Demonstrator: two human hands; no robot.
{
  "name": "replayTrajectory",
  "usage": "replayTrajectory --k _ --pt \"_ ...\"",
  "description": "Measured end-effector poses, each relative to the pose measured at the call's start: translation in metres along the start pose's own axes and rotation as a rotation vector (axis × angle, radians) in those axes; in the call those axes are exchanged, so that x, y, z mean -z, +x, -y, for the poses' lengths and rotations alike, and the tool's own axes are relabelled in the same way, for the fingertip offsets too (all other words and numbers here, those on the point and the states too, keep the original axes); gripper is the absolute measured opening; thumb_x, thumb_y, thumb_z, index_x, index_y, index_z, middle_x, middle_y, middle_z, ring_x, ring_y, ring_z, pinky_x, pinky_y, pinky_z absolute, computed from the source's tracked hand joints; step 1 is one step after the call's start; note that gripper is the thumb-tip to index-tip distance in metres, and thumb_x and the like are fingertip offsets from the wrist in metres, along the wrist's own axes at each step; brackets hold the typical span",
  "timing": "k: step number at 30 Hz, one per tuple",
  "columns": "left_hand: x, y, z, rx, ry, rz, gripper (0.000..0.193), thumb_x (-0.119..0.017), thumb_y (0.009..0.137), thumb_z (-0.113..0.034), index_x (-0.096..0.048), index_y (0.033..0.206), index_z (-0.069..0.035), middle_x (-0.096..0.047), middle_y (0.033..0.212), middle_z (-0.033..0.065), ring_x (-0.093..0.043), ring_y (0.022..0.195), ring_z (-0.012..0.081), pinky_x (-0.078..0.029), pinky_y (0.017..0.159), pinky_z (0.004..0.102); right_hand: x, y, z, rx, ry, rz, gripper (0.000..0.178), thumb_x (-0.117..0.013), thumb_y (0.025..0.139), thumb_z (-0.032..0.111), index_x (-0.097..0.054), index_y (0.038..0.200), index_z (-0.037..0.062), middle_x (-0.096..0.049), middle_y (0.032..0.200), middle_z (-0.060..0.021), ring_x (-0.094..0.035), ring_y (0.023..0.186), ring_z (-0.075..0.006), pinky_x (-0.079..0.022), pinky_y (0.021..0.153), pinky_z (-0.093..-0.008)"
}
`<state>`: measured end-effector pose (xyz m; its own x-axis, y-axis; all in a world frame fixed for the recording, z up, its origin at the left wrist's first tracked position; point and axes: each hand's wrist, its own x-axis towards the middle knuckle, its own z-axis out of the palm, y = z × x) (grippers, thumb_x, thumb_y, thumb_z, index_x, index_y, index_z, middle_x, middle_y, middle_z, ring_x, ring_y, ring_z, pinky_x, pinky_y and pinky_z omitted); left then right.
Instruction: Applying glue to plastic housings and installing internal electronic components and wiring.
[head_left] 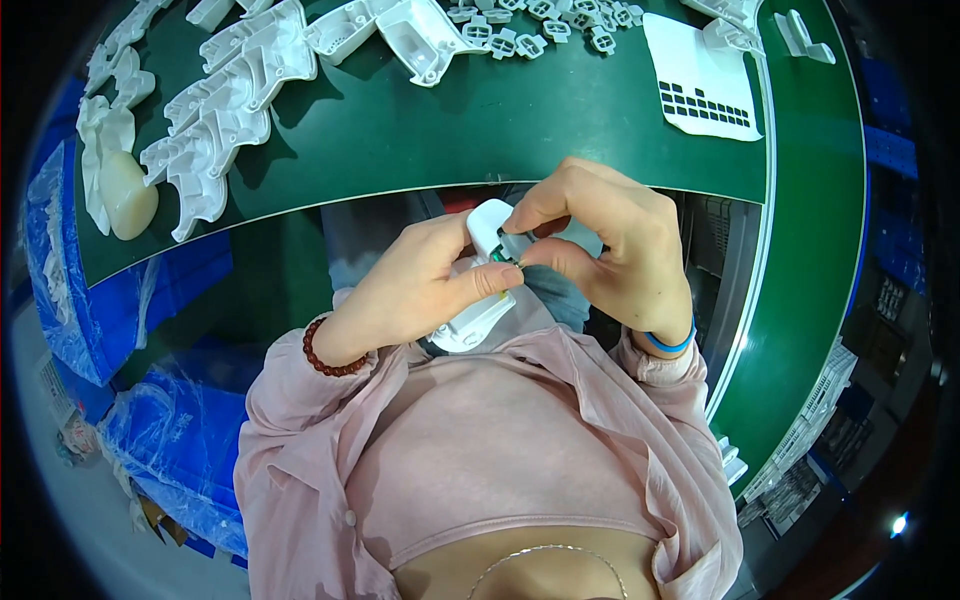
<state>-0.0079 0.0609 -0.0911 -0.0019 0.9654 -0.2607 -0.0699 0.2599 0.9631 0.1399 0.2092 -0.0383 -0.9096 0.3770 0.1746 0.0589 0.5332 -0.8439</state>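
Head view: grasping white shell (489, 219) in left hand (425, 272), working at green part (499, 257) with right hand (622, 225), cannot tell if gripping; probably mid-fitting, calling next for steadiness.

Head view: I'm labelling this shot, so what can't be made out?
In the head view:
White casing: middle, covered by the left hand.
Left fingertips except the thumb's: behind the casing.
Details at the right hand's fingertips: too small, partly covered by finger and thumb.
White shell, upper right: cut off by the top edge.

The shirt (480, 440) is pink, the wristband (672, 347) blue.
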Motion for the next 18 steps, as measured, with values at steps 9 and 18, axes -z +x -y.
replayTrajectory --k 9,18 --pt "0.001 -0.005 0.004 -0.014 0.055 -0.002 0.034 -0.072 0.089 -0.03 -0.063 0.104 0.0 -0.067 0.09 0.0128 -0.064 0.078 0.0227 -0.05 0.072 0.0339 0.0 -0.001 0.006 0.052 -0.126 0.084 0.028 -0.079 0.059 -0.004 -0.066 0.083 0.0022 -0.067 0.082 -0.0076 -0.067 0.074 -0.0237 -0.053 0.063 -0.0307" --pt "0.001 -0.004 -0.001 -0.026 0.242 -0.052 0.034 -0.07 0.09 -0.032 -0.061 0.102 -0.001 -0.066 0.087 0.0133 -0.062 0.074 0.0264 -0.049 0.068 0.0363 -0.013 -0.004 0.007 0.13 -0.254 0.037 0.028 -0.075 0.061 -0.005 -0.065 0.086 0.0016 -0.062 0.076 -0.0077 -0.061 0.069 -0.0243 -0.05 0.06 -0.0312"
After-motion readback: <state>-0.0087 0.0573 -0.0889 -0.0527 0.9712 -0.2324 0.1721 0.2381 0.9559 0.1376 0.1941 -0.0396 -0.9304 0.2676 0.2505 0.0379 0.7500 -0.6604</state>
